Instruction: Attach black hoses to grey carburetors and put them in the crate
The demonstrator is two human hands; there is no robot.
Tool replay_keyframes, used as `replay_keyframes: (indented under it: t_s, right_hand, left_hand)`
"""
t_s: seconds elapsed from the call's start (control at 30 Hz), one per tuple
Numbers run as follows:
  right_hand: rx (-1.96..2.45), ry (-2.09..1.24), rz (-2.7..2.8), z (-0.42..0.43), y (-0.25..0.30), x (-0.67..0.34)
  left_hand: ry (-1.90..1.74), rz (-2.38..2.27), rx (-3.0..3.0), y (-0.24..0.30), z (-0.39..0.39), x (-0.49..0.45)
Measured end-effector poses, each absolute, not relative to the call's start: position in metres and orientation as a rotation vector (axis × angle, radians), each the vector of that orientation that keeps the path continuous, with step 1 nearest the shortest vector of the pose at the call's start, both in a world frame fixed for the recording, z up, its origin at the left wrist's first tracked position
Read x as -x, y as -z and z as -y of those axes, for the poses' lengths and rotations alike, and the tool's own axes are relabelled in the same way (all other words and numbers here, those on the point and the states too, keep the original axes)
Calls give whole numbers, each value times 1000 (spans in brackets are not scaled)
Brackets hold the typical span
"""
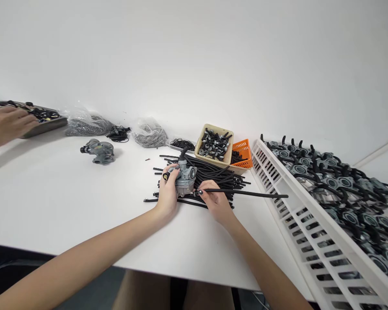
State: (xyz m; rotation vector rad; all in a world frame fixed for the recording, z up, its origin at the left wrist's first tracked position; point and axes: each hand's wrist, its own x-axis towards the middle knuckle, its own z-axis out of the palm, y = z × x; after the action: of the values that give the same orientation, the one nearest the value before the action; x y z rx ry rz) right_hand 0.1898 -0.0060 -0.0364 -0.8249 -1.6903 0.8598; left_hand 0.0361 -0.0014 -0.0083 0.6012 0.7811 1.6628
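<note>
My left hand point(167, 189) is closed around a grey metal carburetor point(185, 176), held upright on the white table point(67, 202). A short black hose stands up from its top. My right hand point(213, 199) pinches one end of a long thin black hose point(245, 193) right beside the carburetor's lower side; the hose runs out to the right. Both hands are over a heap of black hoses point(210, 176).
A beige bin of black and metal parts point(214, 144) and an orange basket point(242, 153) stand behind the heap. A white slatted crate point(326, 215) with several carburetors fills the right. Another carburetor point(100, 151), plastic bags point(84, 123) and another person's hand point(4, 125) over a tray are at the left.
</note>
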Motion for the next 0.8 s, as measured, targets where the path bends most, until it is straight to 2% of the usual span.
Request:
replay_keyframes:
  t_s: [0.8]
  right_hand:
    - [958,-954,1622,14,37,-174]
  left_hand:
    - [-1807,-799,-642,6,6,-35]
